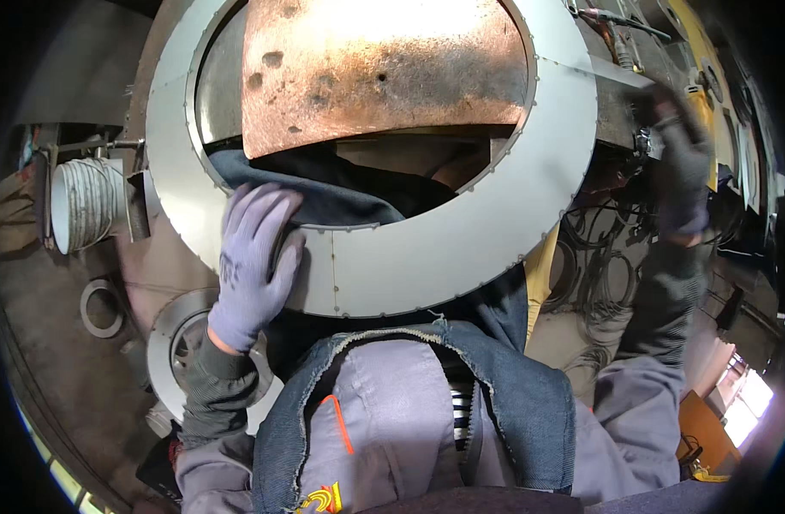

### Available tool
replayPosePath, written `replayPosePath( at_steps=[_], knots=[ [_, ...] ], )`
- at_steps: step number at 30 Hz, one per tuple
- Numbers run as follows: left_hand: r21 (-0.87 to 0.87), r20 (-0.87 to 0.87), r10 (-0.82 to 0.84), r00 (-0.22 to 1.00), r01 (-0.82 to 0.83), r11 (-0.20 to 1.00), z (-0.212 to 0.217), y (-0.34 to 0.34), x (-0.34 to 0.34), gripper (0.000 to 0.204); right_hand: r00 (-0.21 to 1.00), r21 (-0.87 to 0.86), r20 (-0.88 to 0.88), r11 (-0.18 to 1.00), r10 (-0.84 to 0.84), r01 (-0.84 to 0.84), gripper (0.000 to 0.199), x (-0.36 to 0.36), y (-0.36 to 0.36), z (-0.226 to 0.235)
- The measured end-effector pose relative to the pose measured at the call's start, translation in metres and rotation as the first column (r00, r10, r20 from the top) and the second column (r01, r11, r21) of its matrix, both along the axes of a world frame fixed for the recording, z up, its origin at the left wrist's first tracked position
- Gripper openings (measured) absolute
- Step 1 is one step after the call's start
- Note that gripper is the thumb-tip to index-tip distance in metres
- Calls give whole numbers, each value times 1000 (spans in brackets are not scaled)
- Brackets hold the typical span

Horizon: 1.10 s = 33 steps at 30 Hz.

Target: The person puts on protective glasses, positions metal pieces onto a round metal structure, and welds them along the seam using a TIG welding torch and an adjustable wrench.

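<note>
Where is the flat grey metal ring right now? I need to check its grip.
In the head view, the flat grey metal ring fills the upper centre, encircling a rusty curved plate; the left hand grips its lower-left inner edge.

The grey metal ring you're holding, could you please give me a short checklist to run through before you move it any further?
1. Left hand gripping the inner edge of the grey metal ring: ok, gloved fingers wrap over the rim.
2. Right hand on the ring: cannot tell, it is blurred and raised near the outer edge.
3. Gloves on both hands: ok.
4. Rusty curved plate clear of the ring's opening: not ok, it overlaps the upper part in this view.
5. Floor on the right free of snags: not ok, coiled cables lie there.
6. Second ring on the floor out of the way: cannot tell.
</note>
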<state>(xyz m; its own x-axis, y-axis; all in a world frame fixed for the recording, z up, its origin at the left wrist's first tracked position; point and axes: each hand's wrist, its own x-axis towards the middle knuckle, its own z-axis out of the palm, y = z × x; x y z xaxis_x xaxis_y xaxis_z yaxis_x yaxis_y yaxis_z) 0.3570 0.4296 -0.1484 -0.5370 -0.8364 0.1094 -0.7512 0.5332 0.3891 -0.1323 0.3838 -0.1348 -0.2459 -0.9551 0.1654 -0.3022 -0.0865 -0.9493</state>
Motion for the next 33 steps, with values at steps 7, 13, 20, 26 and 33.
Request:
replayPosePath(
  at_steps=[7,13,20,26,33],
  knots=[
    [860,-396,105,912,329,390,22,-72,-65,40,725,97,232,726,649,-681,37,159,18,-20],
    [751,-425,-1,905,353,558,13,-76,-77,31,690,-48,-461,761,557,-646,29,158,12,-19],
    [843,-389,-25,921,367,394,6,-86,-80,31,649,12,-573,797,501,-604,28,146,13,-32],
    [896,-346,-137,928,370,244,5,-109,-91,33,507,107,-631,714,587,-692,31,141,6,-28],
    [910,-390,-157,907,406,83,-6,-121,-98,34,400,252,-578,622,711,-742,30,131,-2,-9]
  ],
)
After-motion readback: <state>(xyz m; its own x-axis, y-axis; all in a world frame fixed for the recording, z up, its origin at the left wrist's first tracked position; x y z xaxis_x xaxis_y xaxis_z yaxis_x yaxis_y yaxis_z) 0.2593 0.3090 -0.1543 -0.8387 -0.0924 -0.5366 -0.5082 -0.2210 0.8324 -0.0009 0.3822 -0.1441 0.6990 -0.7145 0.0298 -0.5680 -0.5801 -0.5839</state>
